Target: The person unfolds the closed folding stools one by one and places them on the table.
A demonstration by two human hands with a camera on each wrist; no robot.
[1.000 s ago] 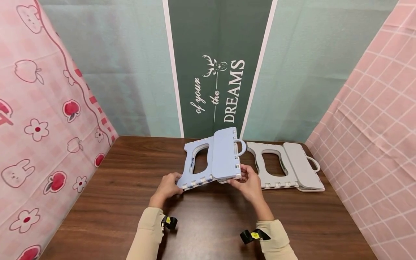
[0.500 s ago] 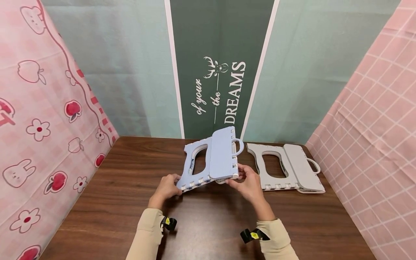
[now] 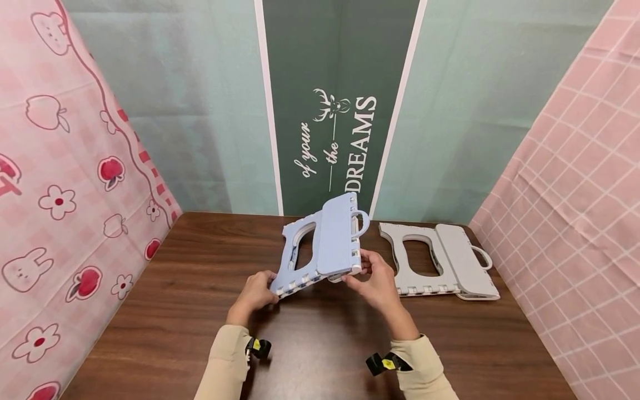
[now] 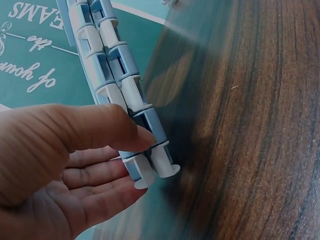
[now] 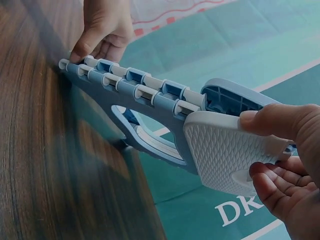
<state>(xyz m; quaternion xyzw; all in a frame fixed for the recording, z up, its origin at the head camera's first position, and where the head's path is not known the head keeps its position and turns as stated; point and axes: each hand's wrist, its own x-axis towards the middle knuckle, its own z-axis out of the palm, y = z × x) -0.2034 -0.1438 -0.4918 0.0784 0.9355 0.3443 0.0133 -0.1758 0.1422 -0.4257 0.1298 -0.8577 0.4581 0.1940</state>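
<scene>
A light-blue folding step stool [image 3: 336, 236], folded flat, is held tilted in both hands, its handle end higher than its leg end. My left hand [image 3: 256, 291] pinches the leg end; in the left wrist view the thumb lies across the hinged edge [image 4: 117, 65] and the fingers sit behind it. At the handle end my right hand [image 3: 377, 280] holds the near corner. The right wrist view shows the right thumb on the rim of a white textured panel [image 5: 232, 152], fingers curled below. A blue panel [image 5: 237, 95] stands slightly apart from that white one.
A grey folding step stool [image 3: 467, 258] lies folded on the brown wooden table [image 3: 320, 344], right of the blue one. Behind the table hangs a green curtain [image 3: 210, 111]. Pink patterned cloths flank the left [image 3: 75, 233] and right sides [image 3: 575, 194].
The blue stool's handle end has swung slightly left, with my right hand moving along, widening the gap to the grey stool. My left hand keeps its hold on the leg end.
</scene>
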